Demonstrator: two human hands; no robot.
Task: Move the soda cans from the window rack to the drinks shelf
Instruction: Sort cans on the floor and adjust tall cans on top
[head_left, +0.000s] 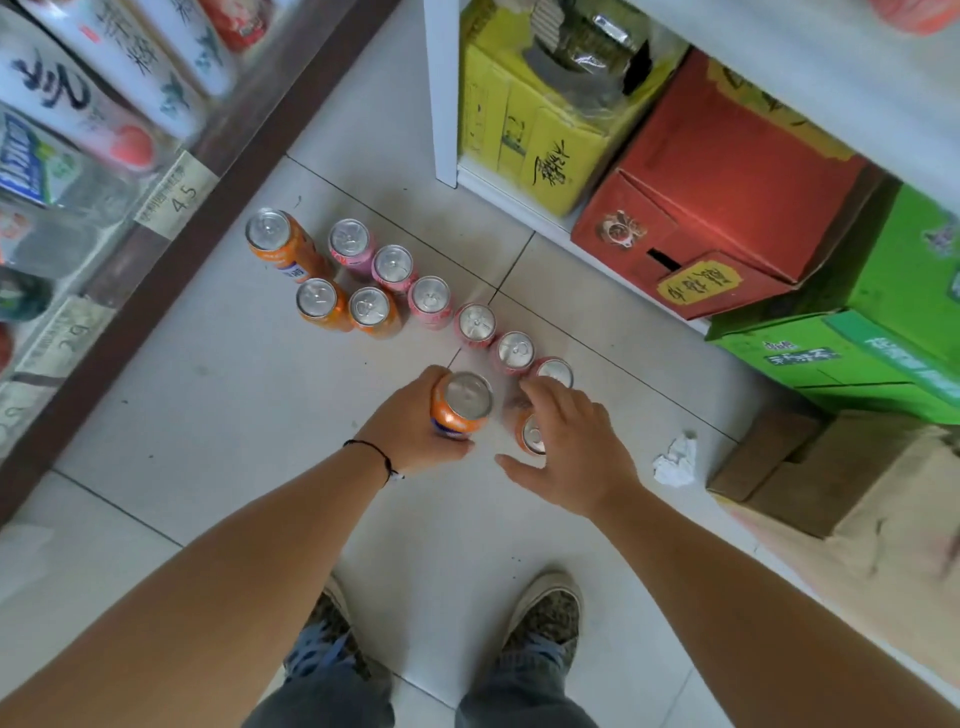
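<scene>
Soda cans (415, 291) stand upright on the tiled floor (218, 395), a loose row running from 10 o'clock toward centre; orange ones at the far end, pink ones nearer. Left hand (415, 426) wraps its fingers round one orange can (460, 410), gripping its side. Right hand (571, 441), fingers spread and relaxed, hovers over another orange can (532, 434); contact cannot be told. Crumpled paper (675, 460) lies at 3 o'clock. Cardboard boxes (727, 182) fill the white shelf's (441, 93) bottom at 1 o'clock.
</scene>
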